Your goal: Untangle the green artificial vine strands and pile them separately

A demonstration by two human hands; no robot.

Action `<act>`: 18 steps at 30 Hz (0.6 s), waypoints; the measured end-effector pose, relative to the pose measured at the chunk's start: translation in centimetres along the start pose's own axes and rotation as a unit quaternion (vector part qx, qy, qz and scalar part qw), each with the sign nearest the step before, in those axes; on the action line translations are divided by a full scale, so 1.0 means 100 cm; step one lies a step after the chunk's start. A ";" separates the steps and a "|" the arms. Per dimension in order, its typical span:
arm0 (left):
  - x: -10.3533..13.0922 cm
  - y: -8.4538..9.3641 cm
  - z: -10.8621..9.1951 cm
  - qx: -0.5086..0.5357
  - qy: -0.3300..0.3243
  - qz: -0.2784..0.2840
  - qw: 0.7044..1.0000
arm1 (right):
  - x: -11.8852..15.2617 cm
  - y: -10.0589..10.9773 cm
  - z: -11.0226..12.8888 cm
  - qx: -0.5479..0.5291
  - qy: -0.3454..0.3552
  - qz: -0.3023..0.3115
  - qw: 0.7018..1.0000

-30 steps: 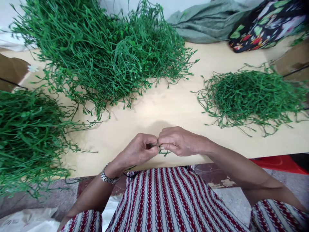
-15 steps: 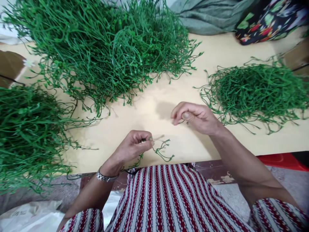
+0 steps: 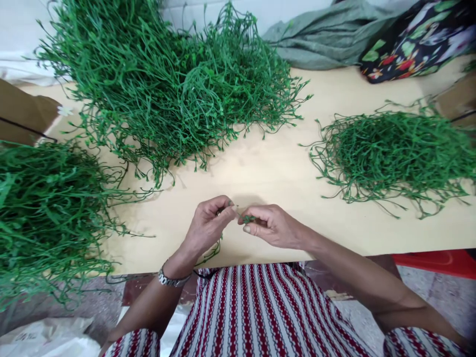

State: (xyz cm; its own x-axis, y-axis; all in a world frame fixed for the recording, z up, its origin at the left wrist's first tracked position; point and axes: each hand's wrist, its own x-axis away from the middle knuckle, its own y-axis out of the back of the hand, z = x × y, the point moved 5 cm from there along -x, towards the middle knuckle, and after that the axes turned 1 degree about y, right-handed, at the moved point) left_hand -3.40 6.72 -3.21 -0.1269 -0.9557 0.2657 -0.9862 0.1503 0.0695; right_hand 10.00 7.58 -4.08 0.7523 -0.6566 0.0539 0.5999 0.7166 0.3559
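Near the table's front edge, my left hand [image 3: 210,225] pinches green plastic stems; part of them hangs below the palm [image 3: 212,254]. Fingertips almost touching it, my right hand [image 3: 271,225] is closed around the green tips of the stems, which show between its thumb and fingers. What lies inside both palms is hidden. A large pile of green stems [image 3: 178,94] lies beyond the hands, with another pile [image 3: 44,208] at the left and a smaller one [image 3: 397,151] at the right.
The pale yellow table [image 3: 334,223] spans the view. Grey-green cloth [image 3: 320,39] and a dark floral cloth [image 3: 409,44] lie at the back right. Brown cardboard [image 3: 26,109] stands at the left. A red object [image 3: 439,263] is below the table's right front edge.
My right hand has moved left and toward me, up to my left hand, and now closes on the stem tips that stuck out freely. The view has shifted slightly.
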 end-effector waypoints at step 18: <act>0.000 0.040 -0.044 0.328 -0.082 -0.057 0.939 | 0.012 0.026 0.015 0.152 0.127 -0.099 0.975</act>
State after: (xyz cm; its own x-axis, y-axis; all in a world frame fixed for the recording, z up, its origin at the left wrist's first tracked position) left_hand -6.92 8.46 1.28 0.0218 -0.9904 0.1368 -0.8404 -0.0922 -0.5340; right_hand 12.09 8.29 -1.64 0.6967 -0.6675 -0.2629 0.6605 0.4538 0.5982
